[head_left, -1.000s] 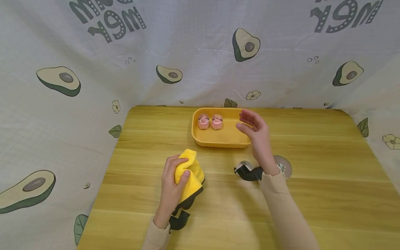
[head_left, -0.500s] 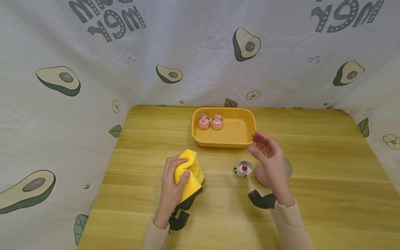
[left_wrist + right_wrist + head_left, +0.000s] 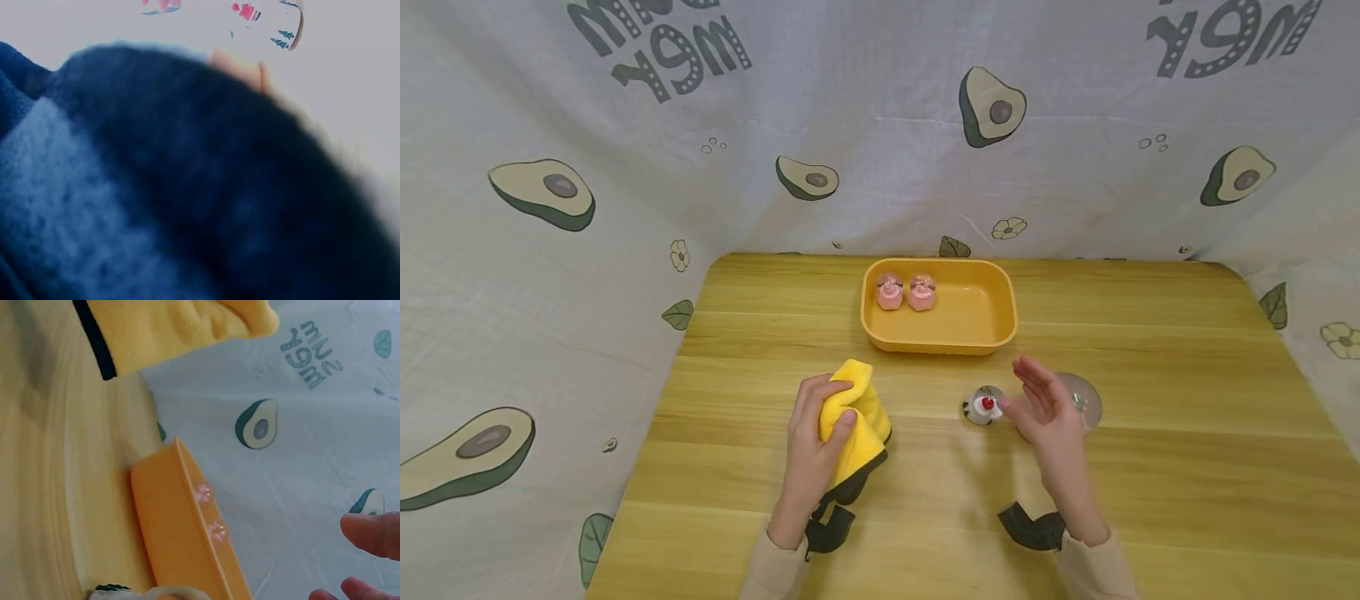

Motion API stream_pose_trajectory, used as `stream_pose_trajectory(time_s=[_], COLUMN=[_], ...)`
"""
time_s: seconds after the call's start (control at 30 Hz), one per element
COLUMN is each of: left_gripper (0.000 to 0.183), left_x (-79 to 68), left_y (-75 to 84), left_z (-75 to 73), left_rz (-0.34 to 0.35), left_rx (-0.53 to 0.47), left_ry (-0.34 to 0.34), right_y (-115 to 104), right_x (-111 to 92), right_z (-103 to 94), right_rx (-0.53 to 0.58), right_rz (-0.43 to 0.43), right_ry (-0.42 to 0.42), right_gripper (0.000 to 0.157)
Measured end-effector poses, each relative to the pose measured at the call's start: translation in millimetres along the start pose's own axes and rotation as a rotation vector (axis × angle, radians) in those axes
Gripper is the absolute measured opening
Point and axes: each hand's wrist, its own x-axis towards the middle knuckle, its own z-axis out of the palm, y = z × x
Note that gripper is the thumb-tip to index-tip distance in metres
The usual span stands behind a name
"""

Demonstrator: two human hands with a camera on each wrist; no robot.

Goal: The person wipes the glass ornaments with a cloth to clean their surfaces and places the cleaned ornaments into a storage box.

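Note:
My left hand (image 3: 812,442) grips a folded yellow cloth (image 3: 861,417) with black edging; in the left wrist view this cloth (image 3: 112,187) looks blue and blurred, filling most of the picture. My right hand (image 3: 1051,433) is held above the table with relaxed, parted fingers and nothing in them. By its thumb sits a small snow globe (image 3: 981,407) with a red piece inside and a white base; the left wrist view shows a white base (image 3: 265,22) printed with a Santa and trees. A larger clear globe (image 3: 1082,400) lies partly hidden behind the right hand.
At the back of the wooden table (image 3: 760,333) stands a yellow-orange tray (image 3: 940,345). Inside it, on the left, are two small pink-based globes (image 3: 890,292). An avocado-print curtain (image 3: 880,125) hangs behind the table and along its sides.
My right hand has drawn back from over the tray's right end toward me, down beside the small snow globe. The left hand and its cloth have stayed in place.

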Motion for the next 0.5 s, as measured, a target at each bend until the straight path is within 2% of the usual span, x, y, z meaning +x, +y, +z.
stream_pose_trajectory(time_s=[0.17, 0.3, 0.5], left_gripper=[0.028, 0.027, 0.027], left_x=[-0.2, -0.3, -0.2], left_y=[-0.7, -0.7, 0.0], left_z=[-0.6, -0.9, -0.6], left_rz=[0.007, 0.009, 0.007], left_rx=[-0.002, 0.002, 0.009], left_ry=[-0.002, -0.005, -0.012], right_y=[15.8, 30.5, 55.3], right_x=[-7.5, -10.1, -11.5], right_z=[6.2, 12.4, 20.0], right_rx=[-0.109, -0.112, -0.089], right_rz=[0.022, 0.022, 0.016], right_ry=[-0.03, -0.051, -0.006], right_gripper=[0.063, 0.068, 0.07])
